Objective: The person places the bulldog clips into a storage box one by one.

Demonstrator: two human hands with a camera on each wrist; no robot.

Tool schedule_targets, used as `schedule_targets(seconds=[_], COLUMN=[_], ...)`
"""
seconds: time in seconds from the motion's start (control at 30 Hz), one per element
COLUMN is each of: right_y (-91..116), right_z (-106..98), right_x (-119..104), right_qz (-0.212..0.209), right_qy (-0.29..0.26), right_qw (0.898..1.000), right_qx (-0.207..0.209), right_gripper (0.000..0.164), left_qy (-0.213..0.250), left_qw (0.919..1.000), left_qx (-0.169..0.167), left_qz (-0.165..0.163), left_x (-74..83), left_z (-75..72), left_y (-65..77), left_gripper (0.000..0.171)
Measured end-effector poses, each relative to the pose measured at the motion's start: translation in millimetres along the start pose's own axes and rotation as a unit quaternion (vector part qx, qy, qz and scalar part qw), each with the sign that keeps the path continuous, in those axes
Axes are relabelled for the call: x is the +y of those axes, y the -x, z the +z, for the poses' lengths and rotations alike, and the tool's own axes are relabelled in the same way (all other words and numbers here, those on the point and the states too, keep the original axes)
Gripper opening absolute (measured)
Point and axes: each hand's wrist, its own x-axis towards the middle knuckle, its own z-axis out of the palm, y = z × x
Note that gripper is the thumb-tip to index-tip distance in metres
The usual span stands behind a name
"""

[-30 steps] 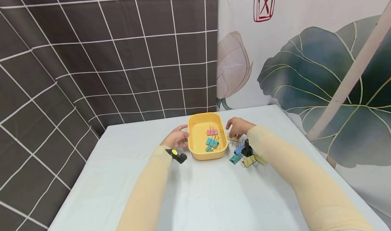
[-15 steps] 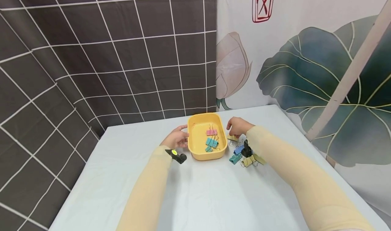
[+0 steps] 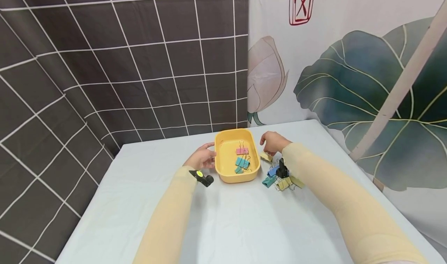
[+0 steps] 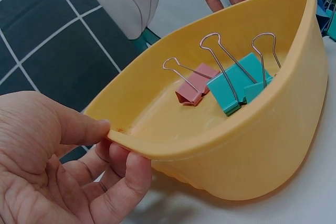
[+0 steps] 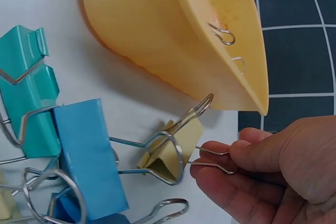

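Note:
A yellow plastic tub (image 3: 237, 178) stands on the table, holding a pink binder clip (image 4: 194, 87) and teal binder clips (image 4: 244, 80). My left hand (image 4: 79, 156) pinches its left rim between thumb and fingers. On the other side, my right hand (image 5: 273, 171) pinches a wire handle of a yellow binder clip (image 5: 173, 148) between thumb and fingers. That clip is tilted, close to the tub's right side. Beside it lie a blue binder clip (image 5: 92, 158) and a teal one (image 5: 31, 98), with more yellow clips (image 3: 284, 183) nearer me.
A white cloth covers the table (image 3: 223, 225). Behind it hang a dark gridded curtain (image 3: 157, 74) and a pale sheet with a lotus print (image 3: 267, 74). Black wrist straps with cameras sit on both sleeves.
My right hand has lifted slightly, and the yellow clip under it now shows more fully. The left hand and tub have stayed in place.

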Motion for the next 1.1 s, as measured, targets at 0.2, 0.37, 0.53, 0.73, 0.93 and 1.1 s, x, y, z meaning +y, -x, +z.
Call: schedule_targets(seconds=[0.2, 0.37, 0.53, 0.73, 0.93, 1.1], right_y=[3.4, 6.2, 2.5, 5.3, 12.1, 17.0], right_z=[-8.9, -17.3, -25.2, -30.8, -34.2, -40.8], right_x=[-3.1, -5.5, -7.5, -14.3, -20.5, -25.1], right_qz=[-0.006, -0.009, -0.005, -0.002, -0.003, -0.004], right_qy=[-0.019, -0.03, -0.054, -0.089, -0.097, -0.083], right_qw=[1.0, 0.999, 0.999, 0.996, 0.995, 0.996], right_qx=[0.002, 0.004, 0.004, 0.007, 0.01, 0.021], right_gripper=[0.029, 0.03, 0.036, 0.032, 0.028, 0.03], left_qy=[-0.001, -0.001, 0.0, 0.005, 0.006, 0.005], left_qw=[1.0, 1.0, 1.0, 1.0, 1.0, 0.9999], left_qx=[0.0, 0.001, 0.0, 0.005, -0.002, -0.005], left_qz=[0.001, 0.001, 0.003, 0.006, 0.007, 0.01], left_x=[0.5, -0.7, -1.6, -2.2, -3.8, -3.4], left_z=[0.5, 1.2, 1.4, -0.7, -1.1, -0.9], left_y=[1.8, 1.3, -1.2, -2.7, -2.3, -2.4], left_gripper=[0.063, 0.063, 0.062, 0.061, 0.062, 0.062])
